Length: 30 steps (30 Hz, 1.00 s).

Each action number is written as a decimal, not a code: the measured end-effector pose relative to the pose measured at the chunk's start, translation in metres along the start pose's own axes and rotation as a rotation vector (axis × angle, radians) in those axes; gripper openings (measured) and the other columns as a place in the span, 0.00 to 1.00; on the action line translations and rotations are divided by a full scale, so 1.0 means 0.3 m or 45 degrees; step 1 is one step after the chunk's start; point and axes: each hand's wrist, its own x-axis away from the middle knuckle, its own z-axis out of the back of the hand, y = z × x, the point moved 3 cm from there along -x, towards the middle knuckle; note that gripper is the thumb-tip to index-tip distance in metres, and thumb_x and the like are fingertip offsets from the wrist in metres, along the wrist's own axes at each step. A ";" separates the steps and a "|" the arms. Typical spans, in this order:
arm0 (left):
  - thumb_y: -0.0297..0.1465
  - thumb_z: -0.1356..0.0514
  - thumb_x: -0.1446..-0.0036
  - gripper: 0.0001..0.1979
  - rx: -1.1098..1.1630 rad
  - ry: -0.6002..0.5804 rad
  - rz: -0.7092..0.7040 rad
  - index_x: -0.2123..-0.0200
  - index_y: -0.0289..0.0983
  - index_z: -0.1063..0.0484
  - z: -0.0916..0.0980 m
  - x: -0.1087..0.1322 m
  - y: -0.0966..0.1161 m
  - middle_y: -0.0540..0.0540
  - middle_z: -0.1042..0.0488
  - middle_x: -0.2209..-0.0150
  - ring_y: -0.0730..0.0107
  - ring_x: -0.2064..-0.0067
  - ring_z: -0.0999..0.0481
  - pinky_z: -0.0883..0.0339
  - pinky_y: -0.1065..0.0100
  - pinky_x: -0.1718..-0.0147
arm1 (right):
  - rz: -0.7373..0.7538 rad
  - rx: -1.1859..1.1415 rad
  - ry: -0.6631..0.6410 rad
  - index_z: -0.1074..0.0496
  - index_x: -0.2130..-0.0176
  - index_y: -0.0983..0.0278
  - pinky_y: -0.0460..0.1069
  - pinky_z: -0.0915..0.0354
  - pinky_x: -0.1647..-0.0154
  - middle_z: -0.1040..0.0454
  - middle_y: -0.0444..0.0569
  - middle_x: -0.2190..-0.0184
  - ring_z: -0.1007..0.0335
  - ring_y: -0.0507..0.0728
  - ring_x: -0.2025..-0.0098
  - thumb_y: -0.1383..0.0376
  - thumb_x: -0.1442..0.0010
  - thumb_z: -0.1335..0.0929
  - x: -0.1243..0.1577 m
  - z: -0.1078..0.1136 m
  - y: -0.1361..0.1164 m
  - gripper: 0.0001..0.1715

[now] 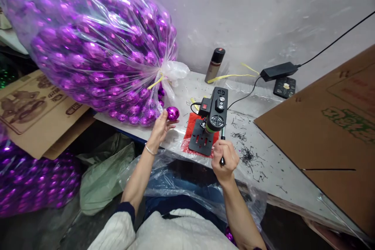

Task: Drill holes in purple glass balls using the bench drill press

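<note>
A shiny purple faceted ball (173,113) is held in my left hand (161,125), by the thumb and fingers, beside the neck of a big clear plastic bag (117,47) full of such balls. My right hand (225,159) is wrapped round the black grip of a lever (223,133). That lever belongs to a small black bench machine (217,109) with round vents, buttons and a red switch. Its slotted base plate (201,137) rests on a red sheet (187,140) near the table's front edge.
Behind the machine stands a spray can (215,64). A power adapter (279,71) and cable lie to its right. Small black wire bits (247,155) litter the table. Cardboard (331,133) rises at right; a flattened carton (38,105) and another ball bag (38,179) are at left.
</note>
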 end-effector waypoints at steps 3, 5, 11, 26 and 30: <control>0.47 0.33 0.46 0.31 0.201 -0.097 0.106 0.43 0.39 0.33 -0.051 0.088 -0.096 0.41 0.23 0.52 0.69 0.62 0.19 0.24 0.69 0.64 | 0.014 0.007 -0.013 0.37 0.71 0.61 0.46 0.39 0.70 0.31 0.45 0.74 0.34 0.50 0.71 0.77 0.38 0.37 -0.003 0.003 -0.001 0.13; 0.43 0.31 0.48 0.32 0.209 -0.094 0.101 0.41 0.40 0.33 -0.076 0.121 -0.140 0.42 0.24 0.47 0.68 0.58 0.20 0.23 0.66 0.58 | 0.018 0.013 -0.023 0.38 0.71 0.61 0.46 0.39 0.70 0.31 0.45 0.74 0.34 0.50 0.71 0.76 0.38 0.38 -0.005 0.004 -0.001 0.13; 0.41 0.31 0.49 0.31 0.126 -0.071 0.045 0.43 0.39 0.34 -0.119 0.160 -0.237 0.40 0.25 0.46 0.61 0.49 0.22 0.26 0.62 0.50 | 0.011 0.034 -0.029 0.36 0.71 0.61 0.46 0.39 0.70 0.30 0.45 0.74 0.33 0.50 0.71 0.75 0.37 0.38 -0.006 0.007 -0.001 0.12; 0.41 0.32 0.47 0.29 -0.884 -0.188 -0.534 0.44 0.37 0.32 -0.224 0.165 -0.293 0.38 0.25 0.47 0.52 0.45 0.26 0.33 0.51 0.44 | 0.002 0.050 -0.051 0.36 0.70 0.61 0.46 0.38 0.70 0.29 0.45 0.73 0.32 0.51 0.71 0.74 0.36 0.38 -0.006 0.011 -0.005 0.12; 0.40 0.33 0.45 0.29 -0.952 -0.249 -0.664 0.42 0.37 0.33 -0.246 0.161 -0.297 0.38 0.26 0.47 0.55 0.45 0.26 0.31 0.54 0.46 | 0.006 0.041 -0.058 0.36 0.70 0.61 0.46 0.37 0.69 0.29 0.46 0.73 0.31 0.51 0.70 0.74 0.37 0.38 -0.007 0.013 -0.006 0.12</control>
